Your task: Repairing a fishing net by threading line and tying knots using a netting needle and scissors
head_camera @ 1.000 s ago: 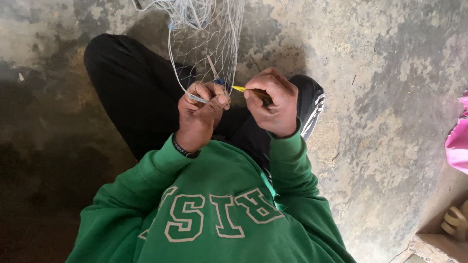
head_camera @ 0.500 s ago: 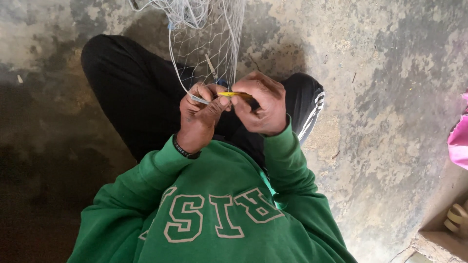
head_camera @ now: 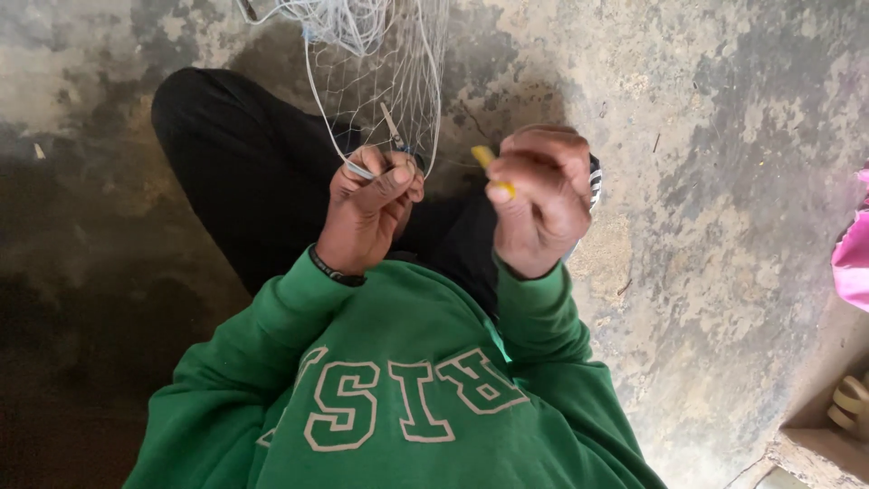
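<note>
head view, looking straight down at 2 hands over a lap. white net [head_camera: 380, 63] hangs from the top edge of frame down to the hands, bunched thick at the top, open mesh lower.

left hand [head_camera: 367, 213] is curled narrow, fingers pinched on the net's lower edge cord, with a thin pale stick [head_camera: 392, 127] poking up out of the grip. dark band [head_camera: 335, 270] on that wrist.

right hand [head_camera: 539, 199] is closed in a fist around a small yellow tool [head_camera: 489, 167]; only its 2 yellow ends show, probably a netting needle, too hidden to be sure. a fine thread looks to run from it toward the net, hard to see.

in the way: the green sweatshirt [head_camera: 407, 389] fills the lower middle and covers both forearms; large cream outlined letters across its front. black trousers [head_camera: 244, 172] lie under the hands, net hangs in front of them. a striped shoe [head_camera: 595, 181] edge peeks out behind the right hand.

around: rough mottled concrete floor [head_camera: 724, 136], dark damp patch at left. pink fabric [head_camera: 851, 263] at right edge, a pale ribbed object [head_camera: 849, 403] in the lower right corner, well apart from the hands.
</note>
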